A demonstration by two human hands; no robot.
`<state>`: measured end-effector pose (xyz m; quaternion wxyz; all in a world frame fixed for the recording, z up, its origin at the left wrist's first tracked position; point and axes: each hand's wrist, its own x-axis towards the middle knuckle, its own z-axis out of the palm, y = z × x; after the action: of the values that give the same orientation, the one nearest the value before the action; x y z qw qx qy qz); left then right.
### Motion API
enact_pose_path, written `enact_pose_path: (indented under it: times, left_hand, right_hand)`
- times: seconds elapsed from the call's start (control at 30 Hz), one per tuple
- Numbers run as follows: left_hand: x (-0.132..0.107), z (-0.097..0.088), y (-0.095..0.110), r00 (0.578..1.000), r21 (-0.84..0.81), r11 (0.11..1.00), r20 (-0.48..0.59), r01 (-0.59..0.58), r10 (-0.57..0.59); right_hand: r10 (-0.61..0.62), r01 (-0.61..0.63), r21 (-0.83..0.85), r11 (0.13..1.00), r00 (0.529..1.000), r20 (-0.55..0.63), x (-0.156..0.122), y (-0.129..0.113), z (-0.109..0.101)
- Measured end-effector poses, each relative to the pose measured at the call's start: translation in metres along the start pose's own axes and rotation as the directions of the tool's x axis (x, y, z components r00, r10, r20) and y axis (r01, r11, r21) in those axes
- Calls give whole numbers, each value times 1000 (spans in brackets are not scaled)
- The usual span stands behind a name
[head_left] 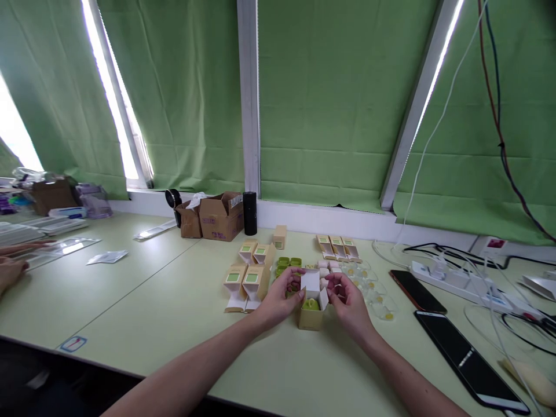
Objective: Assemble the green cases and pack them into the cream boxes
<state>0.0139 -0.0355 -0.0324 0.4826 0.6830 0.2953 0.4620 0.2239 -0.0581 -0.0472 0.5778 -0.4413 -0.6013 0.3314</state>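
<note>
Gripped at its flaps, left hand [286,286] on the left, right hand [346,293] pinching on the right, an open box [310,320] with a green item [310,304] inside, near the table's [165,324] front edge; close by leftward, standing boxes [252,278]; rightward, clear packs [377,298], two phones [417,291]; wide tabletop left to a seam [134,289], a co-worker's hand [11,269] beyond; behind, white ledge [304,217], green blinds [347,104].

Free room is left on the bench [147,313] across the lower left; toward the lower centre, the way is blocked by tan cartons [253,278] and the opened box [310,320]. At right, passage is hampered by phones [469,356], power strip [456,282] and cables [495,344].
</note>
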Motion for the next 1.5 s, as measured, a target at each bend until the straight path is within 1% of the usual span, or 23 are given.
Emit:
enact_pose_path:
  times: [0.27,0.8,1.1,1.23,1.5]
  left_hand:
    - [-3,4,3,1000,44,999,-11,-19,19]
    - [-3,5,1,1000,106,994,-26,-3,6]
    - [-4,6,2,999,123,992,-35,-2,6]
    - [-4,7,4,999,125,992,-32,-10,14]
    - [-4,8,8,999,123,992,-41,-10,16]
  right_hand:
    - [8,-8,3,1000,1000,22,-1,-3,2]
    - [0,-1,10,1000,996,91,-4,-3,3]
    - [8,-10,16,1000,995,96,-5,-6,5]
    - [13,-14,8,1000,992,122,-6,-7,6]
    - [35,-37,7,999,990,137,-6,-3,8]
